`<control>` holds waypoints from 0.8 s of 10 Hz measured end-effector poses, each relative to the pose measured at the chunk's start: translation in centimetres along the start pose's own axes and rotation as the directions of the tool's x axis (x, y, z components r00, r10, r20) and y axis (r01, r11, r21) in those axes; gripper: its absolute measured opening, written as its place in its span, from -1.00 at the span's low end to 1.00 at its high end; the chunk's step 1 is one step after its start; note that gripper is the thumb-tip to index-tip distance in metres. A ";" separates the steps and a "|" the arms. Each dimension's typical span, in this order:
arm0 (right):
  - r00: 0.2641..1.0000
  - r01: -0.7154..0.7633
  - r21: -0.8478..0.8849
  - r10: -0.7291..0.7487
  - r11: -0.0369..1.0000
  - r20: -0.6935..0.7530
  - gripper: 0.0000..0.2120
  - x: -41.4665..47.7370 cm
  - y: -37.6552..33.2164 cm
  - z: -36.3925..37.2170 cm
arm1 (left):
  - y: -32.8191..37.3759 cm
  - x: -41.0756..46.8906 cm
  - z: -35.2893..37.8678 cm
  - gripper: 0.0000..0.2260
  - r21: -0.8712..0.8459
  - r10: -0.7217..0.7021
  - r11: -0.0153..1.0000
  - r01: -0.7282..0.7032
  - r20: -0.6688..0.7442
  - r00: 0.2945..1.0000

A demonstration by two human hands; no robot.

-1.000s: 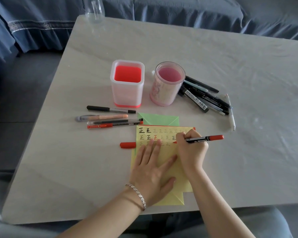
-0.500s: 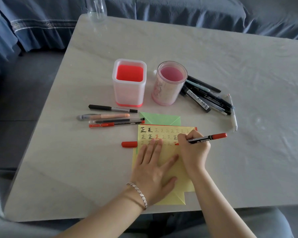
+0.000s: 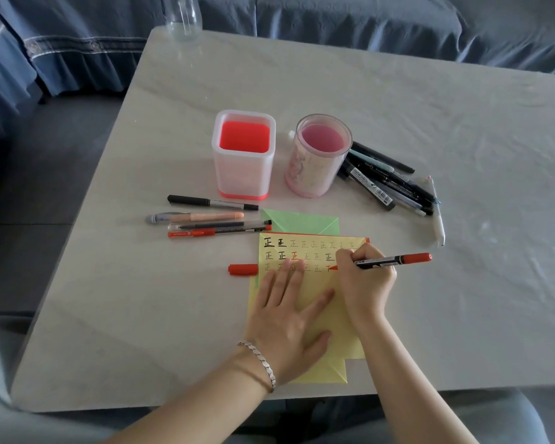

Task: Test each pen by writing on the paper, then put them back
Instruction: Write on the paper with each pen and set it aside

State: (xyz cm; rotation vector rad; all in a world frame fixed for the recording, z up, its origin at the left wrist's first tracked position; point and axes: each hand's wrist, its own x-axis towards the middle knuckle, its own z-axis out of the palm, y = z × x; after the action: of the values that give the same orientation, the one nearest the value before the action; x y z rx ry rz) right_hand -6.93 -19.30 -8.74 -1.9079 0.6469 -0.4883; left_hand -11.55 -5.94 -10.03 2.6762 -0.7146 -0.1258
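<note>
Three rows of test characters sit at the top of the yellow paper (image 3: 340, 328), and the last row is the one in hand. The right hand (image 3: 366, 283) pinches a red marker (image 3: 388, 261) between thumb and curled fingers. Its tip is down on the sheet just ahead of the grip, at a red character only part drawn (a top bar and one downstroke, it seems). Just beside the grip, the left hand (image 3: 285, 315) lies flat with fingers straight and spread, pressing the paper to the table (image 3: 462, 299). The red cap (image 3: 242, 269) lies beyond that flat hand, well apart from the grip, touching the sheet's edge. Farther out that way lie four pens (image 3: 205, 216). Past the marker's tail end, a pile of dark pens (image 3: 388, 184) lies against the round pink holder (image 3: 314, 168), with the square red holder (image 3: 244, 174) next to it, neither showing a pen inside. The marker looks mid-test: the next move calls for finishing the strokes, lifting the tip cleanly, then reaching across for the cap
</note>
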 end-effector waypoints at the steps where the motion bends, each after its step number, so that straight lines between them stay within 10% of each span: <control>1: 1.000 0.008 0.003 -0.008 1.000 0.026 -0.66 0.0 0.1 0.0 | 0.0 0.0 0.0 -0.51 0.003 -0.002 1.000 0.002 0.008 1.000; 8: 0.999 0.019 -0.110 -0.023 0.994 -0.042 -0.61 0.0 0.1 -0.2 | 0.0 -0.1 0.2 -0.52 0.023 -0.002 1.000 0.002 0.001 1.000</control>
State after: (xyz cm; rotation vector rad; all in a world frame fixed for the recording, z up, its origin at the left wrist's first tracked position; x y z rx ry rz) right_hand -7.09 -19.42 -8.80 -2.0141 0.6947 -0.5175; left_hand -11.61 -5.94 -10.20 2.6983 -0.7182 -0.1196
